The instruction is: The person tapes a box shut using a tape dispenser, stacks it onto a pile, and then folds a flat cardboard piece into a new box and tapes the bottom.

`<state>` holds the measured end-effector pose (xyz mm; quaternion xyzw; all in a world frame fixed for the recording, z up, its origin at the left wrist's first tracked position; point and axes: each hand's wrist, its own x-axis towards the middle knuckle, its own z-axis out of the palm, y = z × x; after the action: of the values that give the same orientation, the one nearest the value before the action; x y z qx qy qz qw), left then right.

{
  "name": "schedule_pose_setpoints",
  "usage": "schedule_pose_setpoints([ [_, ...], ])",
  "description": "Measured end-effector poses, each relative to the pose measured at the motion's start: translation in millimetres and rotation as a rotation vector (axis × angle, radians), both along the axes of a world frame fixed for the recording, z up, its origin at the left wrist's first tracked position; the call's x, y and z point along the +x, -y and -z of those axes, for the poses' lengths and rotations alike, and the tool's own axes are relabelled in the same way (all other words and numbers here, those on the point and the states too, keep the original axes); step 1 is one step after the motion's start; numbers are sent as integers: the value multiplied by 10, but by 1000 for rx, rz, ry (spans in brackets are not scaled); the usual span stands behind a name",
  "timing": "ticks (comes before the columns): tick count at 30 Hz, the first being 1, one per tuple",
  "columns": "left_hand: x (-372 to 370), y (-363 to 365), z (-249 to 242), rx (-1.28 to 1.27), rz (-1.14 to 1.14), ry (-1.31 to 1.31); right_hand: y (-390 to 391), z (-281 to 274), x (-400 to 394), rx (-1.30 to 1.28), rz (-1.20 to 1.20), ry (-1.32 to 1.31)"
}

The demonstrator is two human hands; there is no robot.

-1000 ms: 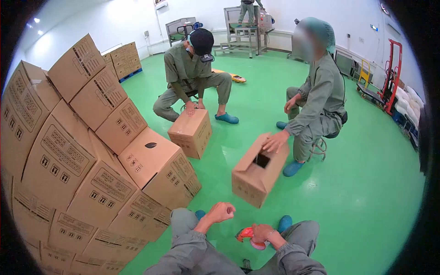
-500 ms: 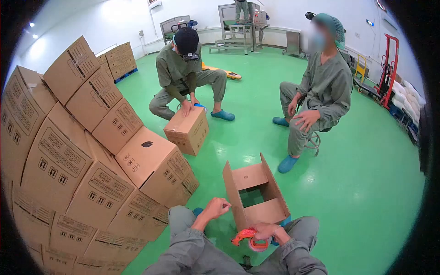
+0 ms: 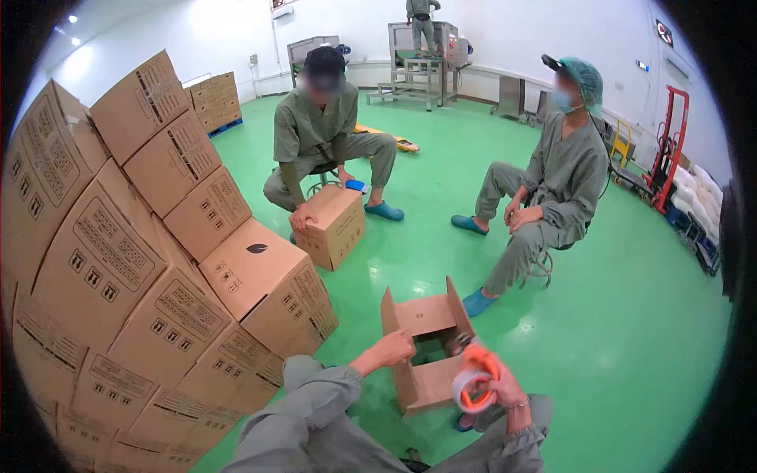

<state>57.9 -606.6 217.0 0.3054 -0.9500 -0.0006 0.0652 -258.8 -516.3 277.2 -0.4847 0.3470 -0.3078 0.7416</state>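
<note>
An open carton (image 3: 426, 315) stands on the floor before my knees, its long side flaps raised and its short flaps partly folded inward around a dark gap. My left hand (image 3: 393, 348) is closed, knuckles up, over the carton's left flap; whether its fingertips grip the flap is hidden. In my right hand (image 3: 509, 388) is an orange tape dispenser (image 3: 478, 377) with a roll of tape. It is raised above the carton's near right corner, and its front end is blurred.
Stacked cartons (image 3: 118, 268) rise on my left. Ahead, a seated co-worker (image 3: 323, 118) has both hands at a closed carton (image 3: 335, 229). Another co-worker (image 3: 552, 173) sits on a stool to the right. A red lifter (image 3: 670, 150) stands at the far right.
My right hand has lifted the tape dispenser and turned it toward the carton. My left hand has moved right onto the left flap. The co-worker ahead has shifted their hands on their carton.
</note>
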Motion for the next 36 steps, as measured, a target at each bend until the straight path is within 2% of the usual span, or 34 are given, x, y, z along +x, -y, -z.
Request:
schedule_pose_setpoints([
  [2, -113, -18, 74, 144, 20, 247, 60, -30, -1, -349, 455, 84],
  [3, -108, -124, 148, 152, 21, 245, 147, -24, -51, -417, 557, -30],
  [5, -37, -468, 348, 239, 167, -274, 390, 9, -120, -606, 744, -260],
  [6, -40, -610, 409, 275, 155, -277, 481, -22, -78, -726, 819, -381],
  [8, -113, -912, 549, 340, 109, -417, 655, -74, 71, -661, 946, -683],
  [9, -150, -1067, 570, 317, 113, -472, 728, -41, 193, -646, 899, -676],
  [11, -223, -1242, 629, 303, 67, -513, 932, 2, 498, -1084, 1014, -764],
  [12, -268, -1341, 721, 325, 29, -503, 945, 67, 647, -1085, 989, -736],
  [14, -316, -1447, 666, 351, -36, -474, 797, 295, 842, -868, 584, -927],
  [16, -282, -1436, 627, 394, -86, -459, 552, 735, 1020, -1005, 397, -891],
  [17, -281, -1449, 664, 317, -51, -526, 398, 914, 1053, -996, 380, -896],
  [19, -185, -1416, 551, 192, -54, -637, 255, 1164, 1090, -860, 118, -1243],
  [20, -36, -1361, 387, 154, -100, -683, 329, 1117, 1083, -850, 102, -1249],
  [22, 257, -1210, 463, 83, -557, -650, 403, 990, 1095, -794, 353, -893],
  [24, 388, -800, 754, 42, -689, -594, 489, 1238, 992, -815, 413, -817],
  [26, 202, -354, 973, 49, -685, -567, 643, 1319, 990, -856, 463, -739],
  [28, 124, -143, 1185, 76, -648, -545, 668, 1240, 956, -702, 412, -751],
  [30, -6, 1, 1436, 140, -687, -401, 730, 1381, 965, -754, 395, -769],
  [32, -21, 102, 1817, 65, -691, -352, 613, 1346, 915, -831, 354, -848],
  [34, -46, 96, 2059, -226, -739, -71, 498, 1167, 1050, -912, 338, -942],
  [36, -23, 113, 1622, 155, -688, -172, 354, 1259, 1100, -956, 332, -969],
])
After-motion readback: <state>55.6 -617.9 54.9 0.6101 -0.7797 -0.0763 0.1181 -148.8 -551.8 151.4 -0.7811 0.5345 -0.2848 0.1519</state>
